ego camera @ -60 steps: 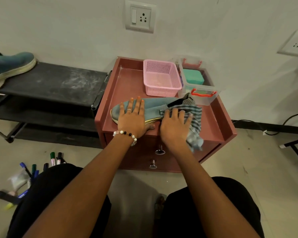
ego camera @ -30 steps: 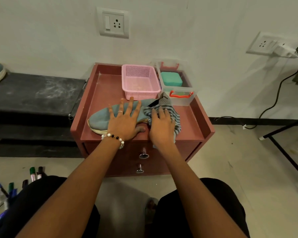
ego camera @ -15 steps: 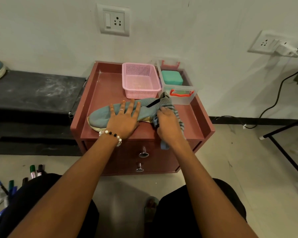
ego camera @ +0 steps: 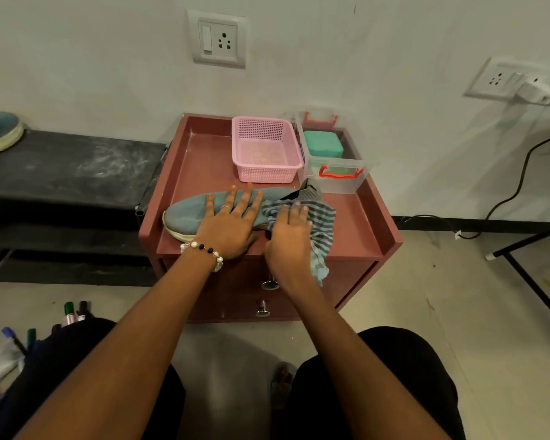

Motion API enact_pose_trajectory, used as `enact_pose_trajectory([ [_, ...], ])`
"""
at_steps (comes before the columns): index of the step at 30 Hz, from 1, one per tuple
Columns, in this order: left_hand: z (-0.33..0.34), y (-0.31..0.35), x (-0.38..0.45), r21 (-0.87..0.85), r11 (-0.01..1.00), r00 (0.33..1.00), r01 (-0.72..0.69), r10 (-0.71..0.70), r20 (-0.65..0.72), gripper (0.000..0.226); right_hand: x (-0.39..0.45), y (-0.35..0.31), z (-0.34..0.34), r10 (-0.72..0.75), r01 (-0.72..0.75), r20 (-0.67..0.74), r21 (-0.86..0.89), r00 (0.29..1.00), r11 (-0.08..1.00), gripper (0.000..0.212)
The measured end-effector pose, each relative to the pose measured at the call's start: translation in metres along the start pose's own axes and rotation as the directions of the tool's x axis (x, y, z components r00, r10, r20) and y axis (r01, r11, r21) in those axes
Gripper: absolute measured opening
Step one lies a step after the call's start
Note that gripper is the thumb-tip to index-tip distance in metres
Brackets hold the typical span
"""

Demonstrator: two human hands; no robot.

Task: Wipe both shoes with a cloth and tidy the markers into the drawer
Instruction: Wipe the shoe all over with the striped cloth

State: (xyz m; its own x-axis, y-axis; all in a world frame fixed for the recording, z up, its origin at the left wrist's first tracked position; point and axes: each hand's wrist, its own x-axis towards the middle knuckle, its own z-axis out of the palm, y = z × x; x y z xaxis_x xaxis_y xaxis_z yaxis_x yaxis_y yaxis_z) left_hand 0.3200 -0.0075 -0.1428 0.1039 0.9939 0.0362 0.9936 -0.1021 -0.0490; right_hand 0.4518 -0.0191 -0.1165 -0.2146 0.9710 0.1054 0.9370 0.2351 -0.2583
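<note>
right hand (ego camera: 291, 241) slid cloth (ego camera: 318, 228) back up shoe (ego camera: 191, 211), fingers flat | left hand (ego camera: 231, 225) splayed on shoe | basket (ego camera: 265, 150), box (ego camera: 334, 163) close behind

**Crowded front edge, open strip at the back left**

The reddish-brown cabinet top (ego camera: 204, 160) has raised rims on the left, back and right, so the only flat way in is over the front edge. Along that front, the grey-blue knit shoe (ego camera: 191, 211) lies lengthwise with the left hand (ego camera: 231, 225) flat on it and the right hand (ego camera: 289, 239) pressing the striped grey cloth (ego camera: 323, 223) beside it. Behind, the pink plastic mesh basket (ego camera: 264, 154) and the clear plastic box with orange handles (ego camera: 337, 166) fill the back right. Bare surface shows at the back left, and on the right between cloth and rim.
</note>
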Motion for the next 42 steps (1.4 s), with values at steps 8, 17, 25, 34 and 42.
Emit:
enact_pose_trajectory([
  [8, 0.0, -0.003, 0.0, -0.033, 0.999, 1.0, -0.008, 0.009, 0.011, 0.075, 0.012, 0.037, -0.022, -0.212, 0.206, -0.032, -0.139, 0.977, 0.969, 0.059],
  [17, 0.001, -0.001, 0.001, -0.053, 0.998, 1.0, 0.024, -0.023, 0.017, 0.075, 0.008, 0.001, -0.011, -0.154, 0.155, -0.034, 0.057, 0.988, 0.986, 0.032],
  [25, 0.0, -0.002, 0.001, -0.079, 0.996, 0.999, 0.037, -0.035, 0.035, 0.079, 0.015, 0.038, -0.045, 0.074, -0.011, -0.157, 0.369, 0.985, 0.929, 0.047],
  [34, -0.002, 0.001, -0.001, -0.067, 0.997, 0.998, 0.048, -0.045, 0.035, 0.081, 0.0, -0.012, -0.015, -0.012, 0.014, -0.011, 0.213, 1.0, 0.977, 0.039],
  [42, -0.002, -0.002, 0.0, -0.077, 0.997, 0.999, 0.024, -0.02, 0.047, 0.073, 0.012, 0.008, -0.055, 0.215, -0.163, 0.068, 0.872, 0.974, 0.462, 0.048],
])
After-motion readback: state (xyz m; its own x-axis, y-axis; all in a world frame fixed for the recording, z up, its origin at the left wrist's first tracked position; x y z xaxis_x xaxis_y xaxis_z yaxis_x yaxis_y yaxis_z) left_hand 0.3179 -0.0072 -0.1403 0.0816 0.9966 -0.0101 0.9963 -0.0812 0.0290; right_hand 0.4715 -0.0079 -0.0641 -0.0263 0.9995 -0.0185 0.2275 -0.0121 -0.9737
